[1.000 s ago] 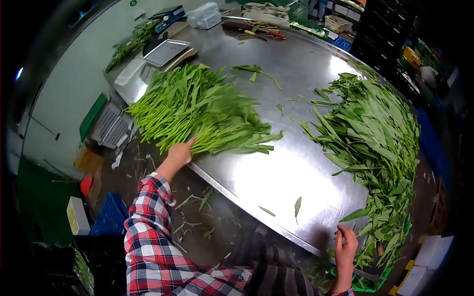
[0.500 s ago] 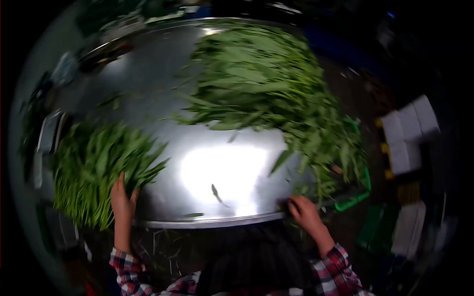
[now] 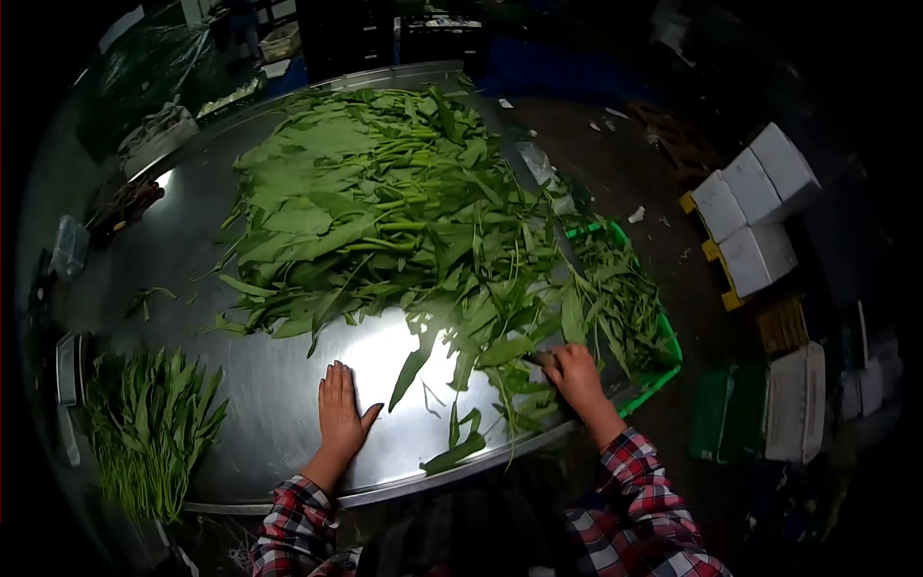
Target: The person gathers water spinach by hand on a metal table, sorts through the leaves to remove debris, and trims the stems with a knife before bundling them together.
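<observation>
I see a round stainless-steel table (image 3: 288,404) filling most of my view, its bare top throwing back a bright glare from a light overhead. The room around it is dim. To the right the floor (image 3: 625,163) is dark and littered with scraps. White cartons (image 3: 755,207) are stacked there on the floor, with more pale boxes (image 3: 803,404) nearer me. Dark crates (image 3: 437,43) stand beyond the table's far rim.

left hand (image 3: 340,409) flat on table (image 3: 288,404) | right hand (image 3: 574,373) in greens (image 3: 404,212)
</observation>
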`<act>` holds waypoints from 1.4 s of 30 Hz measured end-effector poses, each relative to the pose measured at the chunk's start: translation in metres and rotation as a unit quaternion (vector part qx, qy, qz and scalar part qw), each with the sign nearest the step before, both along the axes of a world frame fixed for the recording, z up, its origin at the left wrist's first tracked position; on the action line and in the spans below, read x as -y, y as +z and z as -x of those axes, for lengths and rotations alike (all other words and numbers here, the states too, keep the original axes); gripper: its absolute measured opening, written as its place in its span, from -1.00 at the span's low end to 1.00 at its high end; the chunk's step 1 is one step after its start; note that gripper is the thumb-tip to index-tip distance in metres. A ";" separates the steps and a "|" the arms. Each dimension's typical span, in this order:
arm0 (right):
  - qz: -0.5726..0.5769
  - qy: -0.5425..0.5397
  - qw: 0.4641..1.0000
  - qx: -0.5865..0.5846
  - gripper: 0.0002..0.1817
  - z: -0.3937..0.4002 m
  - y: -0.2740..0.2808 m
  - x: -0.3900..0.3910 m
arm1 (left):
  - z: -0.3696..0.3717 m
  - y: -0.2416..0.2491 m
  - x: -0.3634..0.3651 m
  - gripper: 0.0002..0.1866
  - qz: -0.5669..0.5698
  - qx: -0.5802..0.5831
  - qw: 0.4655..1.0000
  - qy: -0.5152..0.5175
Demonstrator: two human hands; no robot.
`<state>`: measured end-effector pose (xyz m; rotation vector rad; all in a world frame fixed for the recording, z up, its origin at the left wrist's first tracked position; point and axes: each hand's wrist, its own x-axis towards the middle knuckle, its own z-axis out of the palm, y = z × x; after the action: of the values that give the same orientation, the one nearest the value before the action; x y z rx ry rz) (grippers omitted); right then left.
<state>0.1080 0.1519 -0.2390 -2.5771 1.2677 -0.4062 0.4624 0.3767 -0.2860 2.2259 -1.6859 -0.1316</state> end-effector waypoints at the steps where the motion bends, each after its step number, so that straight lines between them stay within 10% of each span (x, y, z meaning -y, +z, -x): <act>1: -0.023 0.036 0.998 -0.037 -0.62 0.006 -0.003 0.015 | 0.011 -0.004 0.018 -0.09 0.006 0.004 1.000 0.026; 13: -0.366 -0.168 0.912 0.077 -0.66 0.193 0.092 0.058 | 0.245 -0.038 0.327 -0.31 0.121 -0.099 0.985 0.076; 17: -0.413 -0.300 0.802 0.311 -0.66 0.252 0.072 0.055 | 0.342 -0.017 0.396 -0.40 0.133 -0.171 0.976 -0.026; 21: -0.366 -0.330 0.764 0.417 -0.71 0.282 0.055 0.053 | 0.340 0.025 0.372 -0.40 0.019 -0.369 0.891 -0.264; 24: -0.363 -0.345 0.751 0.431 -0.75 0.287 0.043 0.067 | 0.241 0.056 0.276 -0.24 0.037 -0.203 0.927 -0.314; 28: -0.389 -0.362 0.730 0.430 -0.78 0.290 0.013 0.079 | 0.126 0.060 0.098 0.01 -0.249 0.014 0.934 -0.256; 31: -0.389 -0.375 0.703 0.462 -0.79 0.279 -0.002 0.079 | 0.130 0.054 0.086 0.03 -0.268 -0.015 0.912 -0.309; 36: -0.329 -0.392 0.655 0.557 -0.82 0.265 0.018 0.079 | 0.246 0.004 0.228 -0.16 -0.240 -0.044 0.887 -0.393; 42: -0.244 -0.328 0.800 0.438 -0.77 0.256 0.031 0.104 | 0.373 0.035 0.318 -0.45 -0.068 -0.423 0.840 -0.333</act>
<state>-0.1484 0.0478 -0.2081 -1.1667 1.5234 -1.0640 0.0891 0.0587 -0.2513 1.1855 -1.7924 -1.2279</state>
